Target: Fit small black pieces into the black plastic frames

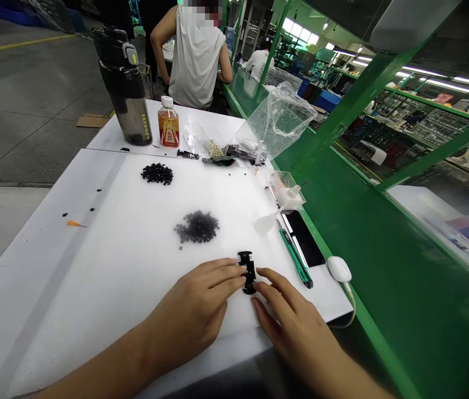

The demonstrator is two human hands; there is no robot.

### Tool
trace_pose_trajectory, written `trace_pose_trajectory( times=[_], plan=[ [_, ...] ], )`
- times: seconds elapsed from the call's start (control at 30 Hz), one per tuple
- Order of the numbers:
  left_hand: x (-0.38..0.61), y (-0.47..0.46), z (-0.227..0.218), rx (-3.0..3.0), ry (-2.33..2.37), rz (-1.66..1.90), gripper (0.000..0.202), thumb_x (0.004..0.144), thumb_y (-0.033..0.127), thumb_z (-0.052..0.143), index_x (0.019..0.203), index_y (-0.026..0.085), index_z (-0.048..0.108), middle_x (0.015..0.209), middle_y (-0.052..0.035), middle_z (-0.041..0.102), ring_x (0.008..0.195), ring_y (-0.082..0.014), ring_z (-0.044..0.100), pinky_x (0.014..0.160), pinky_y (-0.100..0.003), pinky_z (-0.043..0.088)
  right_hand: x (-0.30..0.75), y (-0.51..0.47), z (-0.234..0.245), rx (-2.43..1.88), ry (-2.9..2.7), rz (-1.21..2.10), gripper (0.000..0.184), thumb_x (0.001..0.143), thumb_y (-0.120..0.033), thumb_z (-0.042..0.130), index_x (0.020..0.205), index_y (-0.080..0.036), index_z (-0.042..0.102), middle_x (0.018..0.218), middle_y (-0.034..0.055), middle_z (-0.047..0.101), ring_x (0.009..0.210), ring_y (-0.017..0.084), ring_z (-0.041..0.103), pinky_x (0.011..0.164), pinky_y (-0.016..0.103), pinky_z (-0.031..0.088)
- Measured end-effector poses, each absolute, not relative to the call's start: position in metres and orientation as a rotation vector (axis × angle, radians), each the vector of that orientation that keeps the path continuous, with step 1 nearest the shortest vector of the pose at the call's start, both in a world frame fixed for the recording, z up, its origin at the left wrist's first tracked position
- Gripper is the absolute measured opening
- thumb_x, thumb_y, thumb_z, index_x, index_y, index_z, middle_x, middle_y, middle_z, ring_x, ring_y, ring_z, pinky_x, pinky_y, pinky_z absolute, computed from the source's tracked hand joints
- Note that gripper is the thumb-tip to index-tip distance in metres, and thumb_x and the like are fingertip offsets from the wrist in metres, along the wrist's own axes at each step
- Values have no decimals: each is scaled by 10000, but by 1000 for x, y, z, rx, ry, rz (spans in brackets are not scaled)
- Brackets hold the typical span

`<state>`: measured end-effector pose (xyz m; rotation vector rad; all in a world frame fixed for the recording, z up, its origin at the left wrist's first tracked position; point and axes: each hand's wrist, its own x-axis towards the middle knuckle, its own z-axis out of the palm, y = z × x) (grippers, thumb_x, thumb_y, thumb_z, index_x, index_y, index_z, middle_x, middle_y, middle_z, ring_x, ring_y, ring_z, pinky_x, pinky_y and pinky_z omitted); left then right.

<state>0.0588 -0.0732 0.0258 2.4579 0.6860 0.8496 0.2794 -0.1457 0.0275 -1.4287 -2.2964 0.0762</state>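
Note:
A small black plastic part (248,270) lies on the white table (105,260) near its front edge. My left hand (195,313) rests on the table with its fingertips pressed against the part's left side. My right hand (288,324) touches the part's lower right end with its fingertips, fingers stretched out low over the table. Just beyond the part sits a grey-black pile of small pieces (197,226), and farther back a smaller black pile (157,173).
A green utility knife (296,257), a dark phone (304,238) and a white mouse-like object (338,269) lie at the right edge. A dark water bottle (126,88), an orange drink bottle (168,122) and a clear plastic bag (278,119) stand at the back. A person stands beyond the table.

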Motion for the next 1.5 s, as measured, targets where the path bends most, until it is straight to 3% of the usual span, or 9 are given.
trace_pose_trajectory(
  times=[0.1,0.27,0.37,0.47,0.63,1.23,1.5],
  plan=[
    [58,-74,25,2482,707,717,661,807,-45,389,1429,165,472,1453,-48,551,1433,-192,388,1166,-433,429,280,-139,33,-1295,-2474,-38,301,1114,-71,271,1340,-51,469,1321,190,470,1110,336,534,854,498,578],
    [63,-77,26,2497,769,627,692,778,-14,433,1459,109,407,1445,-115,551,1402,-245,441,1148,-480,441,283,-131,38,-1063,-2595,-119,310,1060,10,285,1308,35,469,1269,266,492,1062,400,552,783,545,591],
    [66,-78,27,2420,798,771,569,860,38,454,1422,127,442,1396,-116,590,1377,-222,474,1132,-434,463,284,-127,28,-1016,-2432,-43,279,1069,-8,404,1339,-35,467,1292,228,497,1134,367,541,885,529,569],
    [68,-77,28,2248,839,951,410,942,122,509,1347,185,500,1300,-53,655,1249,-159,588,1073,-317,508,278,-121,19,-1009,-2223,111,307,1069,-23,501,1353,-133,461,1250,155,544,1140,296,559,924,459,562],
    [68,-78,31,2042,913,1140,249,950,154,581,1189,223,568,1066,22,724,963,-97,700,864,-182,560,256,-120,22,-1010,-1932,424,305,1048,-11,463,1293,-188,507,1201,116,554,1109,272,566,886,421,542],
    [72,-77,35,1995,835,1208,184,932,91,601,1065,203,659,1036,38,756,1002,-71,703,952,-129,536,247,-121,24,-1026,-1697,490,272,994,-15,484,1179,-170,608,1084,104,572,1046,269,578,821,347,550],
    [72,-82,32,2161,882,1226,190,938,58,568,1074,159,653,1025,1,754,1006,-84,696,988,-178,535,250,-121,23,-1026,-1678,524,259,997,-11,478,1154,-173,604,1080,96,571,995,250,588,816,346,546]
  ],
)
